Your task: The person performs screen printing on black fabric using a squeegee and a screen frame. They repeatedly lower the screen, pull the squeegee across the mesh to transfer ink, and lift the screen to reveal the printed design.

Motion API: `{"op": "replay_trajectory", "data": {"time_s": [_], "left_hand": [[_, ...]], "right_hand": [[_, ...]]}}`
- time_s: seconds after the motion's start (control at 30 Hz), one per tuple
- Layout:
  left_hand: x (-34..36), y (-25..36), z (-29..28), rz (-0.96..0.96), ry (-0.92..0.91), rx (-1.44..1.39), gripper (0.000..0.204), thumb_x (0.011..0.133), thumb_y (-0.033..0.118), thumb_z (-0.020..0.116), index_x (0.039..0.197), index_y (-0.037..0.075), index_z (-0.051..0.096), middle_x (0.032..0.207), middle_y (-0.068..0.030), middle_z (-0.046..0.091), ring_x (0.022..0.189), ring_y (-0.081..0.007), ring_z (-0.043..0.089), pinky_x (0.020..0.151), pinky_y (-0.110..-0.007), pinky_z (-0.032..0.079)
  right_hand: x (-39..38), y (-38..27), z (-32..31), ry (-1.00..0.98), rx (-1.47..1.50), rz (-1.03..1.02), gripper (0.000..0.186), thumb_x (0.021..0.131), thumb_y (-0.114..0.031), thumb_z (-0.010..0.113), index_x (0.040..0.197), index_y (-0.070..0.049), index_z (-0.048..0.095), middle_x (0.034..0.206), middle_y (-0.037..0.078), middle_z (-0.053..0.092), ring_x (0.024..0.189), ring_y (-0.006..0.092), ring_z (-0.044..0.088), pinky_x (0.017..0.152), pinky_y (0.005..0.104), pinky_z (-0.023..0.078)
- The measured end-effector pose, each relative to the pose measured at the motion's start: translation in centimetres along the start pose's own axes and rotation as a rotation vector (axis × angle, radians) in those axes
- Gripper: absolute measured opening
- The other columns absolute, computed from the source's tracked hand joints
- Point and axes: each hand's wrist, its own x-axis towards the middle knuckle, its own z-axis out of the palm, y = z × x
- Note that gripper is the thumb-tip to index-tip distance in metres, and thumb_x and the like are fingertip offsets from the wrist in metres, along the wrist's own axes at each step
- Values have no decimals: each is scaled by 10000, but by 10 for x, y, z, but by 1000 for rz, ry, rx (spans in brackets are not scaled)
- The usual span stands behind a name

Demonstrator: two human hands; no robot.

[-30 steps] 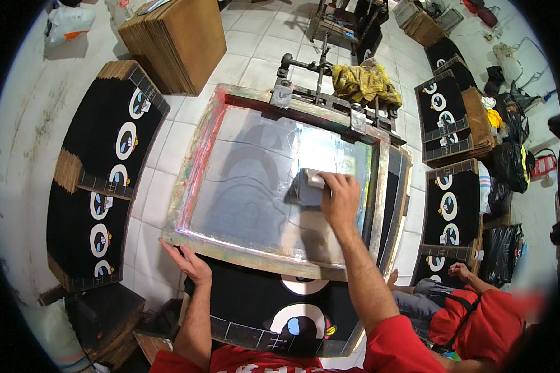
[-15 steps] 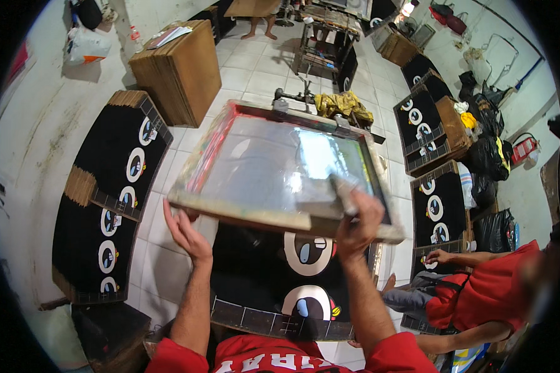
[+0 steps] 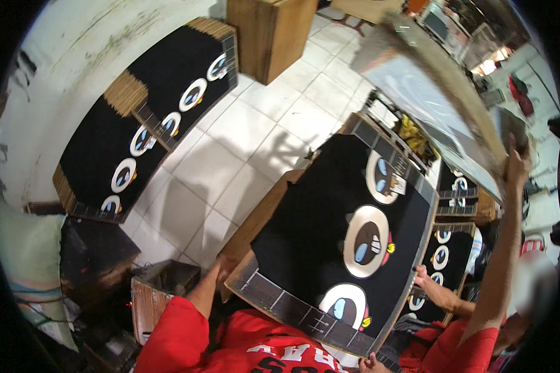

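Observation:
A flat board (image 3: 274, 292) lies before me, covered with black cloth (image 3: 311, 205) printed with cream oval cartoon eyes. My left hand (image 3: 226, 268) grips the board's near left edge, its fingertips partly hidden. Stretched far up to the right, my right hand (image 3: 518, 163) is closed on a squeegee (image 3: 510, 127), next to the lower end of the raised screen-printing frame (image 3: 460, 93). That frame is tilted steeply above the board's far right side and blurred. A co-worker's two hands touch the board's right edge, one hand (image 3: 422, 275) midway along and another hand (image 3: 370, 363) at the near corner.
Stacked printed boards (image 3: 149, 124) lean at the left, beside a tall brown stack (image 3: 270, 37). More printed boards (image 3: 438, 261) stand at the right behind the co-worker in red. A yellow cloth (image 3: 410, 133) hangs beyond the board. A dark box (image 3: 168, 280) sits near my left arm.
The screen frame has swung up and right, off the cloth. My left hand has gone from the frame to the board's edge. The co-worker's hands have come onto the board; my view has turned.

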Motion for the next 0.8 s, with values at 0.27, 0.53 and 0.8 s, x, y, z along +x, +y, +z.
{"op": "replay_trajectory", "data": {"time_s": [0.27, 0.53, 0.8], "left_hand": [[-85, -90, 48, 427, 332, 837, 320, 929, 236, 641, 1227, 166, 737, 1232, -107, 705, 1110, -391, 661, 938, -503, 537], [-97, -79, 77, 575, 595, 980, 522, 936, 179, 615, 1445, 86, 552, 1268, -132, 651, 1227, -320, 593, 1030, -482, 444], [-70, -63, 58, 498, 853, 982, 388, 938, 198, 652, 1310, 95, 609, 1185, -148, 651, 1133, -333, 622, 1014, -488, 443]], "right_hand": [[54, 32, -7, -82, -157, 94, 566, 962, -421, 723, 1376, -43, 641, 1243, 156, 725, 1124, 250, 675, 994, 354, 505], [75, 45, -13, -83, -195, 86, 574, 963, -436, 715, 1381, -50, 638, 1236, 145, 728, 1116, 244, 673, 990, 351, 504], [80, 53, -8, -57, -210, 53, 582, 964, -451, 707, 1386, -56, 636, 1229, 134, 730, 1107, 237, 672, 987, 348, 503]]}}
